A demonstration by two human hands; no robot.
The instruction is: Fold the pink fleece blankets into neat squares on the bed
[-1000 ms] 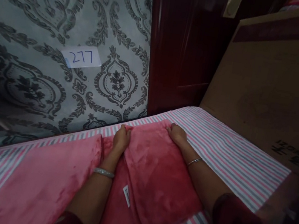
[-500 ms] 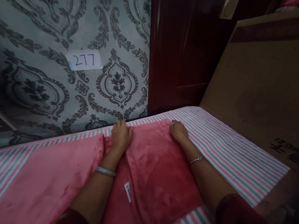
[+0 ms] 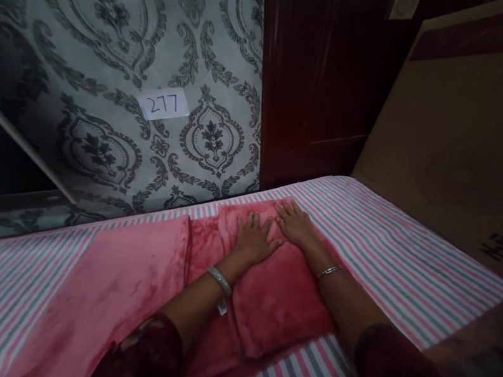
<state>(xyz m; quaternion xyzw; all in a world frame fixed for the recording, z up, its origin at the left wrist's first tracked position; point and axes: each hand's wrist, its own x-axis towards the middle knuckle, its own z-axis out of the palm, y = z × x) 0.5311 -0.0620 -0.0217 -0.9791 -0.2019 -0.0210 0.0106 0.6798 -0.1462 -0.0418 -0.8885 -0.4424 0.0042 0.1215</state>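
A fuzzy pink-red blanket (image 3: 285, 303) lies on a striped sheet, its right part folded over in layers. My left hand (image 3: 255, 240) rests flat on the folded part with its fingers spread. Beside it, near the far right corner of the fold, my right hand (image 3: 294, 223) also lies flat with fingers apart. To the left stretches a lighter pink part of the blanket (image 3: 131, 271). A small white tag (image 3: 222, 307) shows partly from under my left wrist.
The striped sheet (image 3: 395, 251) covers the surface below the blanket. Patterned wallpaper (image 3: 221, 80) with a paper marked 277 (image 3: 165, 104) stands behind, next to a dark red wooden panel (image 3: 330, 66). A large cardboard box (image 3: 472, 135) stands at the right.
My left hand has let go of the fold's edge and moved right onto the folded part. My right hand has opened from the corner and flattened on the blanket. The view has shifted slightly.
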